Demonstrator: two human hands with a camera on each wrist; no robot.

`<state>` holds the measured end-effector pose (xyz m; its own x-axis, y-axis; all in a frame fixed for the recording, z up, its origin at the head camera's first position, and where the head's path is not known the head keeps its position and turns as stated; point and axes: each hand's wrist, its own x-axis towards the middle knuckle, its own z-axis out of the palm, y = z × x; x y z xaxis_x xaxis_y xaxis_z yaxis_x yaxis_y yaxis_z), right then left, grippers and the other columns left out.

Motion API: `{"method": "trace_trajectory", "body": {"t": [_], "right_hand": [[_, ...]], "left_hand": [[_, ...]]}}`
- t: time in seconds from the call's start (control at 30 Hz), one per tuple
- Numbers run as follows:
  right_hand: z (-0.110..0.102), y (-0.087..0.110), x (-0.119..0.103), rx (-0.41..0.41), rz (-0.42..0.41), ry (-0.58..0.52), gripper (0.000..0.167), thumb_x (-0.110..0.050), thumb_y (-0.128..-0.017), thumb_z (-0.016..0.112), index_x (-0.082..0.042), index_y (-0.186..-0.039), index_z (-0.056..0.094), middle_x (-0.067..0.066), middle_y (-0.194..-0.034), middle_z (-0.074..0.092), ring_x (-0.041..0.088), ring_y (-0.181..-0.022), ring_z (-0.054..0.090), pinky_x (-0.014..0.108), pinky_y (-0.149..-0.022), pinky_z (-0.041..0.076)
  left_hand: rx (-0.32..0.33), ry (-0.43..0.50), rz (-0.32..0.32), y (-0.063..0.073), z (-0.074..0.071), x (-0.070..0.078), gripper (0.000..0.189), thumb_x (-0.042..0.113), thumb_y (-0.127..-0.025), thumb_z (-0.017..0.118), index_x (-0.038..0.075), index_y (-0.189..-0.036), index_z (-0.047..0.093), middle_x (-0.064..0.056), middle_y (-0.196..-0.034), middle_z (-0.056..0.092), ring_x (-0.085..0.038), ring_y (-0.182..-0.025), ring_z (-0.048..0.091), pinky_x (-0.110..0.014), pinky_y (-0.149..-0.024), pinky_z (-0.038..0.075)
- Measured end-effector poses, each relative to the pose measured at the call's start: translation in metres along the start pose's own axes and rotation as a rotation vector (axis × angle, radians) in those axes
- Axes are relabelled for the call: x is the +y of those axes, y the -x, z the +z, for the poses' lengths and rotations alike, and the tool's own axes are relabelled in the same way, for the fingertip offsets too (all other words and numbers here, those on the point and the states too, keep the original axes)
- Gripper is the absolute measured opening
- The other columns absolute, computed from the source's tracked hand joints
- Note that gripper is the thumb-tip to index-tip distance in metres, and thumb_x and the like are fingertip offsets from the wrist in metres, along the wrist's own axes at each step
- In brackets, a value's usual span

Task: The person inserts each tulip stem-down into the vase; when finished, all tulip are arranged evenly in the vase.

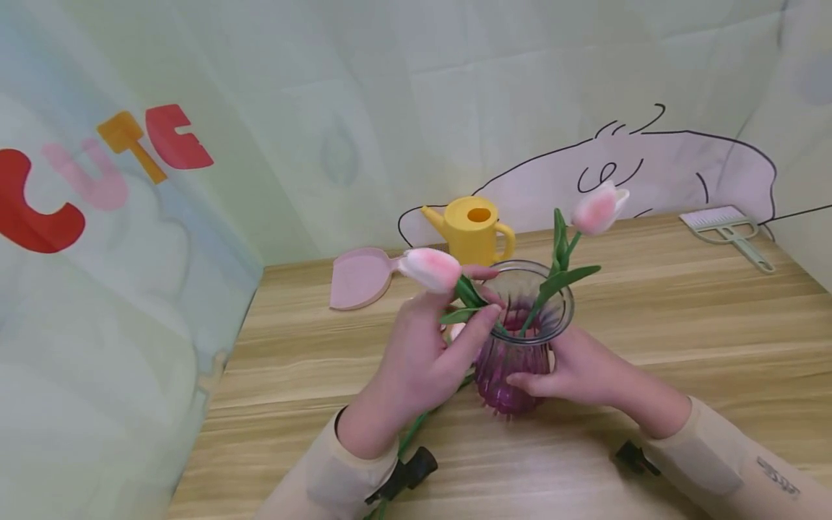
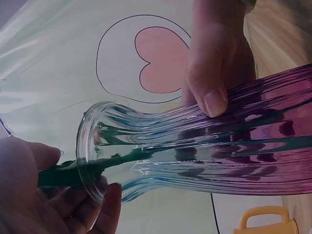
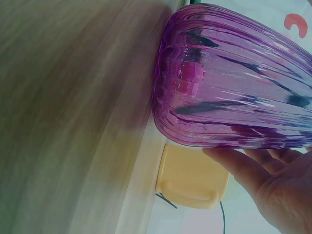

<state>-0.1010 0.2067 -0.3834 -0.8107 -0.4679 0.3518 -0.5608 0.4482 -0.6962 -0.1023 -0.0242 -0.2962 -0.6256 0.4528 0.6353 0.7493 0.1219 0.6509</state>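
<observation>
Work with the glass vase (image 1: 503, 362) looked roughly half done. The vase stood mouth up near the middle of the worktop (image 1: 286, 361), forward of its back edge. The right tulip (image 1: 596, 208) was already in, its stem down inside and its bloom leaning toward the back right corner. The left tulip (image 1: 434, 270) seemed only partway: the left hand (image 1: 419, 354) pinched it between thumb and fingers at the rim, its green lower part entering the neck. The right hand (image 1: 578, 370) gripped the vase, thumb on the front, fingers along the side. A 3rd tulip (image 1: 413, 433), partly hidden, lay left of the vase and appeared left to insert. By the back edge were a yellow watering can (image 1: 471, 235) and a pink dustpan (image 1: 360, 278); a brush (image 1: 718, 219) lay near the back right corner.
</observation>
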Motion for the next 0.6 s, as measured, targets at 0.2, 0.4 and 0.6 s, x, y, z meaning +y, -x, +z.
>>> {"method": "trace_trajectory", "body": {"t": [0.2, 0.4, 0.6], "right_hand": [[0.0, 0.0004, 0.0005, 0.002, 0.006, -0.003, 0.102, -0.015, -0.074, 0.093, -0.029, -0.157, 0.037, -0.01, -0.146, 0.054, 0.013, -0.136, 0.053, 0.047, -0.116, 0.043], [0.0001, 0.0004, 0.0009, 0.004, -0.002, 0.004, 0.098, -0.016, -0.074, 0.093, -0.027, -0.155, 0.039, -0.01, -0.142, 0.057, 0.013, -0.132, 0.056, 0.047, -0.113, 0.046], [0.0002, -0.0002, 0.0007, 0.003, -0.013, -0.009, 0.102, -0.013, -0.072, 0.094, -0.026, -0.157, 0.037, -0.009, -0.144, 0.056, 0.014, -0.135, 0.054, 0.049, -0.115, 0.044]], "left_hand": [[-0.006, -0.056, 0.039, -0.001, -0.0008, 0.0007, 0.035, 0.01, -0.096, 0.069, 0.003, -0.13, 0.061, -0.007, -0.105, 0.074, -0.015, -0.104, 0.071, -0.033, -0.098, 0.057], [-0.004, -0.045, 0.023, -0.0002, -0.0016, 0.0009, 0.034, 0.012, -0.096, 0.069, 0.005, -0.128, 0.061, -0.006, -0.104, 0.074, -0.013, -0.1, 0.071, -0.03, -0.087, 0.059], [-0.002, -0.034, 0.001, 0.0007, -0.0021, 0.0007, 0.035, 0.013, -0.095, 0.07, 0.005, -0.128, 0.061, -0.005, -0.105, 0.073, -0.013, -0.096, 0.069, -0.029, -0.074, 0.06]]}}
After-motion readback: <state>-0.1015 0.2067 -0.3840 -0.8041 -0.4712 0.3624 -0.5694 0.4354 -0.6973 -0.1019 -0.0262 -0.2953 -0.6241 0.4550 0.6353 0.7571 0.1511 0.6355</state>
